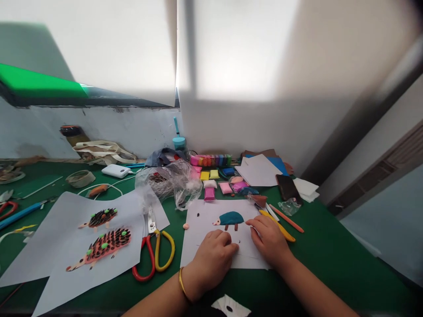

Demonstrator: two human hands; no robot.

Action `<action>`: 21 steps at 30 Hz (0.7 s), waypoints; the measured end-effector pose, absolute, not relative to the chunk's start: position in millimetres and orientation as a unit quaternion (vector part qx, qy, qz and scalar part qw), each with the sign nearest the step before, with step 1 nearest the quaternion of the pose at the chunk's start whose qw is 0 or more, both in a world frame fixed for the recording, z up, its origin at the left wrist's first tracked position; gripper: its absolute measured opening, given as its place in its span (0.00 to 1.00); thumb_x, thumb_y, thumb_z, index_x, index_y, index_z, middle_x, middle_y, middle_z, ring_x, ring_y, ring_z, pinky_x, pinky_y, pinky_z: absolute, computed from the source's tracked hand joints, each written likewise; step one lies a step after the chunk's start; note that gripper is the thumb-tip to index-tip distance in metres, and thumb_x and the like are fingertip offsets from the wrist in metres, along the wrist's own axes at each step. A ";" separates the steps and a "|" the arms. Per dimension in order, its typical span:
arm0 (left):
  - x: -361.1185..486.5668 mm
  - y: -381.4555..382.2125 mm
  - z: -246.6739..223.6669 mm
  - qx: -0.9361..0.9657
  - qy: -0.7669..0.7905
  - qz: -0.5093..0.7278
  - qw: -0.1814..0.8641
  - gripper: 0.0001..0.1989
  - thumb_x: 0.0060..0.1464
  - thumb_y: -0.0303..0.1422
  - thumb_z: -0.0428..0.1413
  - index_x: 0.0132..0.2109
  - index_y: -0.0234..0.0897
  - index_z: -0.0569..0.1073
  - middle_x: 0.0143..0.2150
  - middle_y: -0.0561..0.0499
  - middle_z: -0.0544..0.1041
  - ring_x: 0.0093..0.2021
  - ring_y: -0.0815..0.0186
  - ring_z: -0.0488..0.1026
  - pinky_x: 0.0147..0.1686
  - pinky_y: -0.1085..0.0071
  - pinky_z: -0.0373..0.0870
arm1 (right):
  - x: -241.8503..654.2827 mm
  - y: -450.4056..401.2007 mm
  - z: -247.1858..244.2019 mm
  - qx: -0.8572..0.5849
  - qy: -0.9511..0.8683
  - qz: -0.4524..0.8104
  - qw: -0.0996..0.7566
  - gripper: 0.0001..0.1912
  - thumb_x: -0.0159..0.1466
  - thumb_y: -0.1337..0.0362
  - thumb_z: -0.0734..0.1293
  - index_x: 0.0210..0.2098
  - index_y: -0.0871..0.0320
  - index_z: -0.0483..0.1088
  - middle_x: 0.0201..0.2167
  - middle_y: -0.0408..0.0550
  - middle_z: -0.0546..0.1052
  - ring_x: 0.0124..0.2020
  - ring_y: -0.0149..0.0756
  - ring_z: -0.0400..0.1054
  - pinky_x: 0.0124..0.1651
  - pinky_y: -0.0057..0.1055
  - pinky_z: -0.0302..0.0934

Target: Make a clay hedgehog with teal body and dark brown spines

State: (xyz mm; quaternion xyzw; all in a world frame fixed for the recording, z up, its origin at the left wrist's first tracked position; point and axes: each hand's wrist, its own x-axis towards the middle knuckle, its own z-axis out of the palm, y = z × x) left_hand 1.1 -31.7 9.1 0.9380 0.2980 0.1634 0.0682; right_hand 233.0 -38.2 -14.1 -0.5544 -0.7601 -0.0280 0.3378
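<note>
A clay hedgehog [231, 218] with a blue body, pale face and brown legs lies on a white sheet [194, 246]. My left hand [214, 255] rests on the sheet below it, fingers curled and closed; whatever they might hold is hidden. My right hand [269, 237] is at the hedgehog's rear end, index finger stretched towards it and thumb apart, with nothing visible held. Whether the fingertip touches the clay I cannot tell. Dark specks lie on the sheet, and a small pale clay ball [186, 226] sits by its left edge.
Red-and-yellow scissors [153, 251] lie left of the sheet, beside papers bearing two spiky clay hedgehogs [105, 244]. Behind are clay packets [209, 193], a plastic bag [168, 180] and a phone [288, 188]. A yellow tool [280, 229] and an orange stick [287, 219] lie right.
</note>
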 end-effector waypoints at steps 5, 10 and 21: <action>1.1 -32.1 11.0 0.941 0.298 0.148 0.062 0.08 0.61 0.28 0.52 0.45 0.42 0.72 0.41 0.49 0.70 0.43 0.60 0.65 0.44 0.64 0.64 | 234.6 -40.5 -14.1 -0.539 -0.767 -0.012 0.347 0.13 0.63 0.72 0.60 0.41 0.56 0.74 0.37 0.50 0.74 0.40 0.41 0.67 0.44 0.38 0.61; 0.7 -33.2 11.1 0.944 0.292 0.139 0.059 0.11 0.62 0.28 0.51 0.50 0.42 0.71 0.42 0.49 0.70 0.43 0.60 0.64 0.45 0.62 0.64 | 232.7 -45.5 -13.8 -0.496 -0.809 0.012 0.317 0.15 0.59 0.75 0.62 0.38 0.54 0.76 0.35 0.48 0.72 0.38 0.39 0.66 0.42 0.36 0.60; 4.4 -34.2 11.6 0.946 0.294 0.134 0.036 0.13 0.63 0.29 0.50 0.53 0.44 0.69 0.41 0.48 0.68 0.43 0.59 0.63 0.45 0.60 0.63 | 226.8 -50.1 -10.6 -0.474 -0.840 0.021 0.262 0.20 0.59 0.74 0.64 0.44 0.46 0.76 0.35 0.46 0.71 0.38 0.38 0.64 0.41 0.37 0.55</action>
